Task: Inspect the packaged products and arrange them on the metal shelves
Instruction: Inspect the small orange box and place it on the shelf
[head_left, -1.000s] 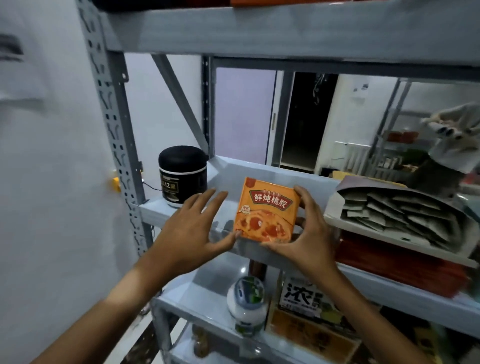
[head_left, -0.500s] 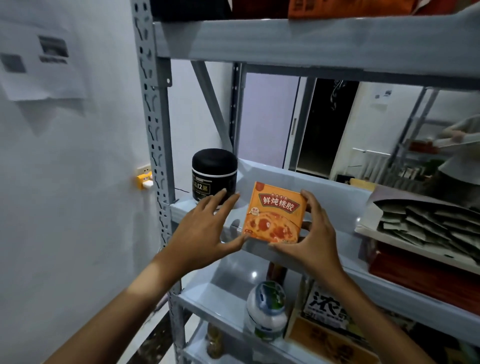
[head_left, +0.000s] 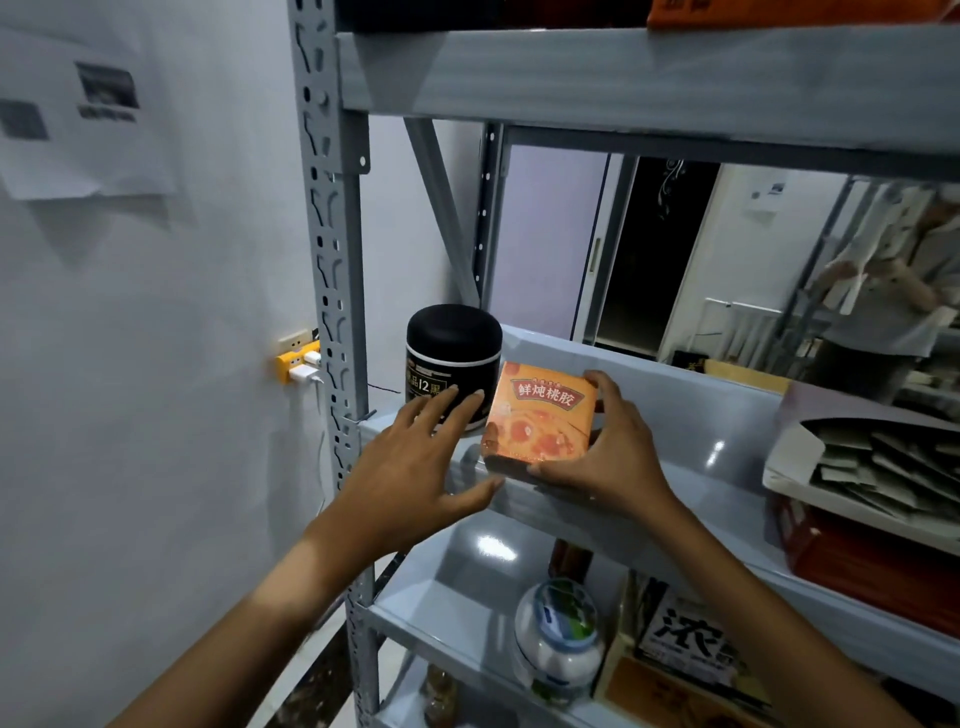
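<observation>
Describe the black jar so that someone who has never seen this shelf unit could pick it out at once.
Find the grey metal shelf at the height of the person's hands. At its left end, beside the perforated upright, stands the black jar. It is the only round, dark container there, with a domed lid and gold lettering, left of the orange box.

white wall (head_left: 130, 415) with taped paper (head_left: 78, 104), yellow power strip (head_left: 296, 364), dark doorway (head_left: 654, 249) behind
</observation>
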